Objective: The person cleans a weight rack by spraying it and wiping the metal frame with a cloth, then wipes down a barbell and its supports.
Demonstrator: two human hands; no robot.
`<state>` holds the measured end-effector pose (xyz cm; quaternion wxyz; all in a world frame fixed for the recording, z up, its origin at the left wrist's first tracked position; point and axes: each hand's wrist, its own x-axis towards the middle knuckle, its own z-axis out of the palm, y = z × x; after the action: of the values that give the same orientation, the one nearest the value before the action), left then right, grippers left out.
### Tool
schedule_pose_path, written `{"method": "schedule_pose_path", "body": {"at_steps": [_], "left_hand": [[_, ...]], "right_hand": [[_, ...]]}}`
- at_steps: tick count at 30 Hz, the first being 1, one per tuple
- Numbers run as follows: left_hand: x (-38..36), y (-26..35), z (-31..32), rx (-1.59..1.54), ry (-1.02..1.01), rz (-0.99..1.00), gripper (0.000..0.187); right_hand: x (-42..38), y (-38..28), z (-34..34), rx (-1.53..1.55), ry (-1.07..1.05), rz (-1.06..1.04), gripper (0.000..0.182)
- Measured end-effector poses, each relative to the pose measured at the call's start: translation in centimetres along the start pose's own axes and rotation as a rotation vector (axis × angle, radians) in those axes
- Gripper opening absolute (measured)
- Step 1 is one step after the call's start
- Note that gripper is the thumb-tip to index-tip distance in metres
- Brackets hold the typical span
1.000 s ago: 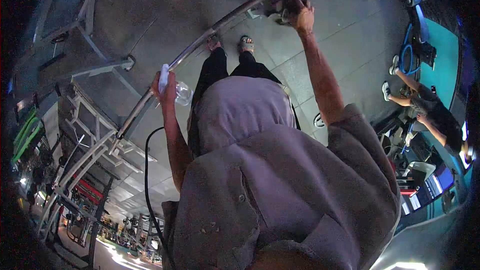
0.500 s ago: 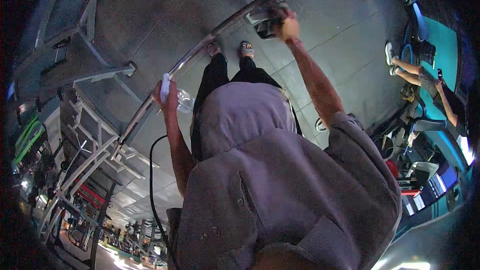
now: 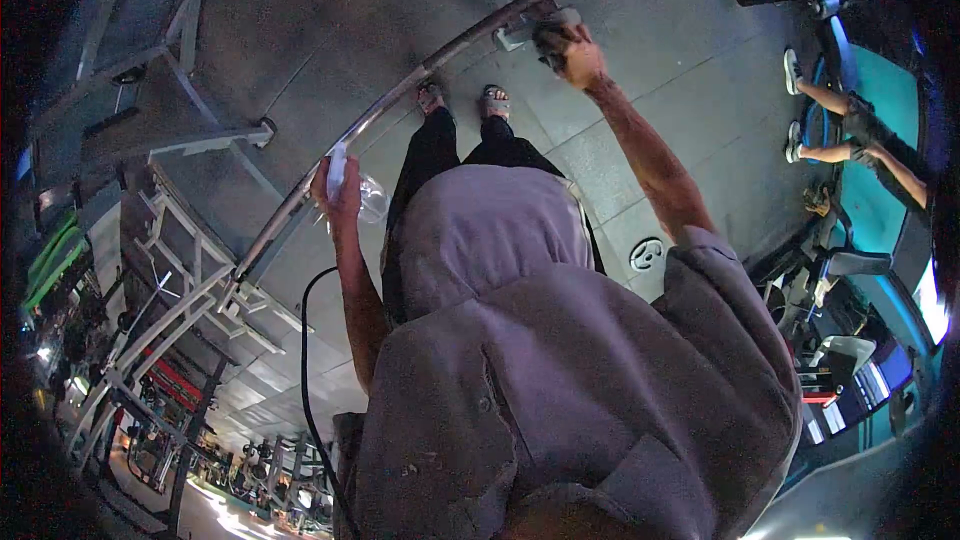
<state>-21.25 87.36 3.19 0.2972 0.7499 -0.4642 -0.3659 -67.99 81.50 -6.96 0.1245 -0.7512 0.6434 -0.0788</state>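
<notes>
My left hand (image 3: 341, 195) is closed around a spray bottle with a white head and a clear body (image 3: 373, 200). It is close beside a long metal bar (image 3: 450, 52) that curves across the view. My right hand (image 3: 580, 62) is ahead and to the right, fingers curled over a dark, bunched cloth (image 3: 552, 40). The cloth is close to the bar and to a grey bracket (image 3: 511, 39) of the metal frame below it. Part of the cloth is hidden by the fingers.
Grey tiled floor (image 3: 610, 150) lies under my feet. Metal rack frames (image 3: 190, 240) stand to the left. A round weight plate (image 3: 646, 254) lies on the floor at right. Beyond it, a person (image 3: 880, 145) is among gym equipment. A black cable (image 3: 303, 360) hangs at my left side.
My right hand, blurred before, has shifted slightly down and to the right with the cloth, which is now more bunched. The person at right has spread their legs apart.
</notes>
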Motion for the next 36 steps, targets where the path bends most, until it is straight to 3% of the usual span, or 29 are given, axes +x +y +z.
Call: {"method": "schedule_pose_path", "body": {"at_steps": [2,5,9,12,16,17,20,21,22,24,25,28,31,32,33,34,35,36], "left_hand": [[0.0,0.2,0.0,-0.082,-0.013,-0.003,0.021],[-0.7,1.4,-0.1,-0.043,-0.030,-0.057,0.022],[0.0,0.6,0.9,-0.005,-0.045,-0.028,0.025],[-0.6,0.3,1.2,0.006,0.033,-0.096,0.027],[-0.9,1.5,0.7,-0.027,-0.054,-0.134,0.034],[-0.9,1.6,0.5,-0.035,-0.069,-0.122,0.036],[-1.4,0.9,0.2,-0.044,-0.014,-0.111,0.039],[-1.3,0.5,0.7,-0.049,0.003,-0.102,0.039],[-1.0,0.1,1.4,-0.050,0.048,-0.107,0.038],[-1.1,-2.7,2.1,-0.056,0.143,-0.121,0.034],[-0.5,-6.3,3.0,-0.130,0.241,0.057,0.032],[-1.2,1.2,2.0,-0.056,-0.083,-0.130,0.032],[-1.8,3.7,3.0,0.079,-0.022,0.045,0.021],[-1.7,4.1,3.4,0.140,-0.008,0.087,0.019],[-1.1,2.9,3.6,-0.067,-0.059,0.038,0.018],[-0.8,1.9,3.7,-0.029,-0.053,0.016,0.018],[-0.9,2.4,3.8,0.010,-0.045,-0.011,0.019],[-1.1,2.8,4.1,0.052,-0.036,-0.043,0.019]], "right_hand": [[0.9,0.5,-1.1,0.184,0.133,0.187,0.062],[1.5,-1.2,-0.4,0.101,0.081,0.430,0.054],[1.6,0.1,-0.7,0.130,0.042,0.144,0.054],[2.2,-0.1,-0.6,0.147,0.153,0.414,0.058],[0.6,-0.4,1.4,-0.093,0.130,0.026,0.061],[0.7,-0.6,-2.5,0.216,0.005,0.163,0.063],[1.5,4.6,2.2,0.138,0.085,0.258,0.064],[0.9,2.8,1.7,0.098,0.028,0.235,0.066],[0.4,1.7,0.6,-0.207,-0.051,0.023,0.064],[-0.4,2.7,1.7,0.003,-0.106,-0.177,0.062],[-0.2,2.9,0.5,0.059,-0.056,-0.102,0.058],[0.2,1.4,-2.3,0.170,0.051,0.084,0.051],[0.5,-1.2,-0.6,0.129,0.024,0.239,0.054],[0.8,-0.1,-0.8,0.215,0.000,0.159,0.053],[1.3,1.3,-1.2,0.301,-0.029,0.075,0.053],[1.7,2.6,-1.5,0.386,-0.059,-0.013,0.052],[1.3,1.4,-4.7,0.333,0.061,0.169,0.048],[1.4,1.8,-4.0,0.280,0.066,0.175,0.050]]}}
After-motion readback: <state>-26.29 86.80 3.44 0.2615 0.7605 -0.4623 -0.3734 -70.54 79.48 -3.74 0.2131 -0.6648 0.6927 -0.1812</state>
